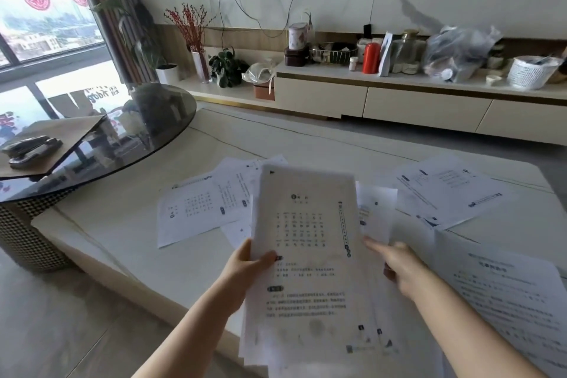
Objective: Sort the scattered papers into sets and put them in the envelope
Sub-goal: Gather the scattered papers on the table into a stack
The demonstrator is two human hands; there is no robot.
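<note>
A: On the far left, on the glass table (165,120), lies a brown envelope (58,138) with a stapler (30,147) on top of it. Is that where the papers must go?

B: I think so. It is well apart from the papers, and the stapler must come off first.

A: And next, to the right?

B: Loose sheets (196,209) lie on the white table (122,239), overlapping each other. They are thin and light. A flat sheet on a smooth top is hard to pinch, so I would slide one to the table edge or lift a corner.

A: What does the left hand (245,267) do?

B: It grips the stack (306,255) at its left edge, thumb on the front, fingers behind. The stack stands nearly upright above the near edge of the table. It is several sheets, not squared; the lower edges fan out.

A: Will it hold?

B: Paper is floppy and slippery against itself. With a grip on one side only, the back sheets may slip out. Both long edges would be a safer hold, and tapping the bottom on the table would square it.

A: And the right hand (399,270)?

B: It is beside the right edge of the stack, one finger stretched toward it, the others curled. It seems to hold nothing, but it is blurred, so I cannot tell surely whether it touches the paper.

A: Farther right?

B: More sheets (448,190) on the far right, and a printed page (506,294) near right, still unsorted.
</note>
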